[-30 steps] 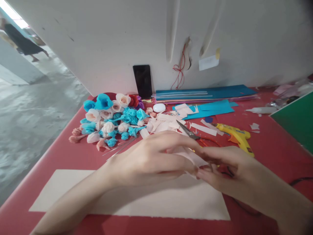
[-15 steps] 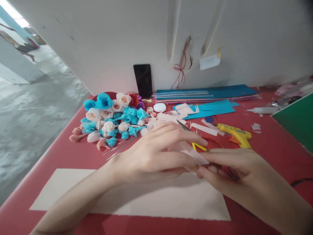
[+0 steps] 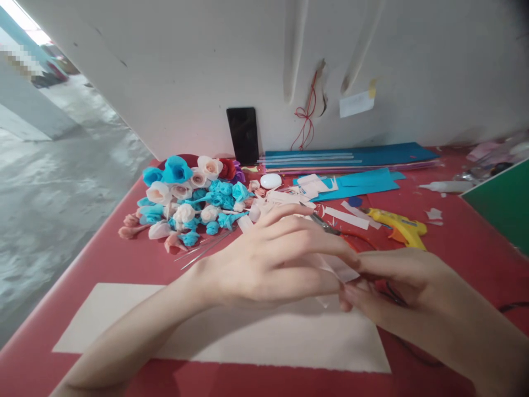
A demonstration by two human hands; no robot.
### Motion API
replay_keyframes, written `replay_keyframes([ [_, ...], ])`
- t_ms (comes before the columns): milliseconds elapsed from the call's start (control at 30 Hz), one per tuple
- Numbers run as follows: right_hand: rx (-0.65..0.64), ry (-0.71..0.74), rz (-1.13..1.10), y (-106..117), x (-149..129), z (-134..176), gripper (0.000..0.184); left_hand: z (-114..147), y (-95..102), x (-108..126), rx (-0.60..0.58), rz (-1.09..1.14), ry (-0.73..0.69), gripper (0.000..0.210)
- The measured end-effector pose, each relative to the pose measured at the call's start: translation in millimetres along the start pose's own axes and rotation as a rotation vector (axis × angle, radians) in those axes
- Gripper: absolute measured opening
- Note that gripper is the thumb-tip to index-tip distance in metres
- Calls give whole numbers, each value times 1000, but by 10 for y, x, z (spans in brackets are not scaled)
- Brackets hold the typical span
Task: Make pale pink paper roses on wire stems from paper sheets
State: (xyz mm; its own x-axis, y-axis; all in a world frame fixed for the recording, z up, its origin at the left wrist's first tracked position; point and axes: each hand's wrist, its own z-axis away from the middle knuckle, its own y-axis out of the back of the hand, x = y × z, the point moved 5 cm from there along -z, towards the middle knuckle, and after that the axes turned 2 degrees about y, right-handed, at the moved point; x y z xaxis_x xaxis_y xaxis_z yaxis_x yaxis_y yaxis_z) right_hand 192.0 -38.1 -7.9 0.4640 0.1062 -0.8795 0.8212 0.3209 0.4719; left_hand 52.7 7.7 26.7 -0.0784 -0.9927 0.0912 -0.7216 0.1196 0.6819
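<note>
Both of my hands meet over a long cream paper sheet (image 3: 264, 344) that lies flat on the red tabletop. My left hand (image 3: 268, 259) is closed on a small pale pink paper piece (image 3: 341, 268), its fingers bent over it and hiding most of it. My right hand (image 3: 397, 286) pinches the same piece at its right edge, thumb and fingertips close to my left fingers. Just beyond the hands lie pliers (image 3: 326, 223) with orange-red handles, partly covered by my left fingers.
Blue, white and pink paper flowers (image 3: 194, 198) are heaped at the left, with thin wires (image 3: 206, 251) before them. A yellow glue gun (image 3: 399, 226) lies at the right. Behind are blue paper strips (image 3: 359, 184), a white oval object (image 3: 270, 181) and a phone (image 3: 243, 135) leaning on the wall.
My hands have shifted slightly right and down with the pink paper piece. Its visible part has changed angle, and the yellow handle part seen beyond my fingers is now hidden.
</note>
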Motion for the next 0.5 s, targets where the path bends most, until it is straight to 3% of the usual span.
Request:
replay_keyframes([
  [200,22,33,44,13,-23,-17,31,-7,27,-5,31,37,8,7],
  [400,128,203,118,22,-133,7,29,8,-6,-93,-32,169,259,11],
  [500,167,208,136,10,-137,34,27,9,24,-56,-16,168,162,6],
])
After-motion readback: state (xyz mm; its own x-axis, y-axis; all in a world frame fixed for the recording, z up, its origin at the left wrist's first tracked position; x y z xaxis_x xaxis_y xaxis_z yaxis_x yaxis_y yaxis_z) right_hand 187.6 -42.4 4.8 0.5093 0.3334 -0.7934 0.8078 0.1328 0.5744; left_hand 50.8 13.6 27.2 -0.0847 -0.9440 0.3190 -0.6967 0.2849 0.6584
